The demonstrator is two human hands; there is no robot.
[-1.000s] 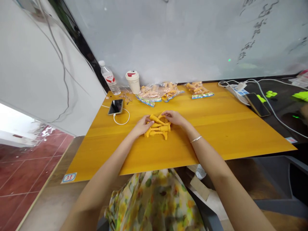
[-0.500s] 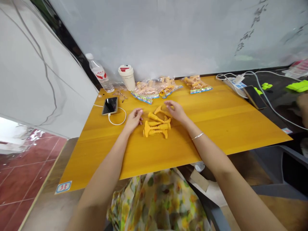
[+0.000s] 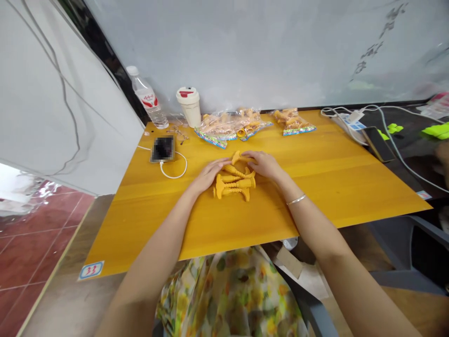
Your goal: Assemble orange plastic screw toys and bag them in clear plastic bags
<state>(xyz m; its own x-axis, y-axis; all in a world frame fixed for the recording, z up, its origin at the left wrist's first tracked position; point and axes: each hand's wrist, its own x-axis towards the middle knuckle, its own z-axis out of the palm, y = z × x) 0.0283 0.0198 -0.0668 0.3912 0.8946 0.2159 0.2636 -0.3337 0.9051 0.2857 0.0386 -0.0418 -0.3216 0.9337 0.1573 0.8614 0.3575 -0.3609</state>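
Yellow ribbed toys with flared ends lie in a loose pile at the middle of the frame, on a honey-coloured wooden tabletop. Your left hand and right hand lie close together over the pile, palms down, fingers extended, neither closed in a grip. A thin silver bangle circles your right wrist. Clear plastic bags of yellow pieces sit upper centre; a sticker at lower left reads 33.
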